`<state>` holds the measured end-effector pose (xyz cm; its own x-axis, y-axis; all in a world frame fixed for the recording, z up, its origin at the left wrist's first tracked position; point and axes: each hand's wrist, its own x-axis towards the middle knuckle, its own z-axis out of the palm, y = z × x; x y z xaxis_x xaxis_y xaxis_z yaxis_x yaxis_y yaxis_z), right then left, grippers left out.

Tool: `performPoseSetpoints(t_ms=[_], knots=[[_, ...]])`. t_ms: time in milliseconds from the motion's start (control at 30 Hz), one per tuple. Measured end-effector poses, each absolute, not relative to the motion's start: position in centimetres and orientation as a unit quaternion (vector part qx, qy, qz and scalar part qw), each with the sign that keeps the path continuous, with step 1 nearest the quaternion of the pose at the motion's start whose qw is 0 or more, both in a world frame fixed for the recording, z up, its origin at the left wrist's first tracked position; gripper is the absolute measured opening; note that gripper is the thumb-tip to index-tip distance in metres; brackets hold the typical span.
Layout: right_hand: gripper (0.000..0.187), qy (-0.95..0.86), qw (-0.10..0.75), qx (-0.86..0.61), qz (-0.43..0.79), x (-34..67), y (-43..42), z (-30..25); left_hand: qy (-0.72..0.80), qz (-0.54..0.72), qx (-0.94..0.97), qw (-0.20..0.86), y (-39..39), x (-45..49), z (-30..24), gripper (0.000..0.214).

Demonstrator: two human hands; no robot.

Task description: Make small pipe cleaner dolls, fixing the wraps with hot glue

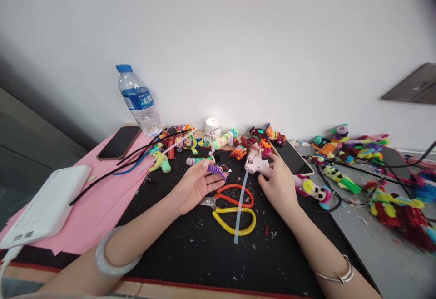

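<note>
Though near the left hand [193,185], scissors [226,209] partly behind the glue stick [240,210].

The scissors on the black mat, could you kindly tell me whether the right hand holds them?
No, the scissors lie on the mat, and the right hand holds the glue gun.

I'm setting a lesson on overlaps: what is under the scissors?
The black mat shows around the scissors and through their handle loops, so they appear to lie on it. Whatever is directly beneath them is covered and cannot be seen.
</note>
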<state>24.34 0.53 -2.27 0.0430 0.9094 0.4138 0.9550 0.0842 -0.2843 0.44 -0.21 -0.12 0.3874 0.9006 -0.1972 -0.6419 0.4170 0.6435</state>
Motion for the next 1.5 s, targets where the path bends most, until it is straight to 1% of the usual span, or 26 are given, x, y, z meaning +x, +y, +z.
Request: performPoseSetpoints(t_ms=[167,400,467,600,700,833,967,1167,1367,1500], knots=[[0.054,-0.674,0.3,-0.675,-0.022,24.5,0.7,-2.1,0.265,0.488,0.228,0.8,-0.1,0.4,0.0,0.018],[0.05,-0.661,0.408,-0.63,-0.001,24.0,0.4,-1.4,0.269,0.499,0.215,0.795,0.2,0.3,-0.3,0.013],[0.047,-0.66,0.437,-0.61,0.034,23.8,0.2,-1.2,0.273,0.5,0.215,0.793,0.2,0.3,-0.4,0.013],[0.035,-0.646,0.488,-0.564,0.164,23.5,-0.2,-0.8,0.268,0.498,0.208,0.798,0.3,0.2,-0.4,0.014],[0.024,-0.649,0.471,-0.544,0.247,23.3,-0.4,-0.6,0.261,0.496,0.196,0.804,0.4,0.1,-0.3,0.013],[0.013,-0.676,0.439,-0.499,0.318,23.1,-0.8,-0.7,0.255,0.497,0.185,0.808,0.5,0.0,-0.3,0.011],[0.011,-0.681,0.412,-0.489,0.358,22.8,-1.1,-0.8,0.256,0.492,0.178,0.813,0.5,0.0,-0.3,0.01],[0.011,-0.68,0.392,-0.485,0.386,22.8,-1.2,-0.9,0.264,0.493,0.193,0.806,0.4,0.1,-0.3,0.01],[0.008,-0.692,0.372,-0.508,0.353,23.0,-1.3,-1.2,0.298,0.498,0.222,0.784,0.4,0.4,-0.6,0.012],[0.01,-0.697,0.363,-0.511,0.348,22.8,-1.3,-1.2,0.332,0.503,0.238,0.762,0.4,0.6,-0.5,0.015]])
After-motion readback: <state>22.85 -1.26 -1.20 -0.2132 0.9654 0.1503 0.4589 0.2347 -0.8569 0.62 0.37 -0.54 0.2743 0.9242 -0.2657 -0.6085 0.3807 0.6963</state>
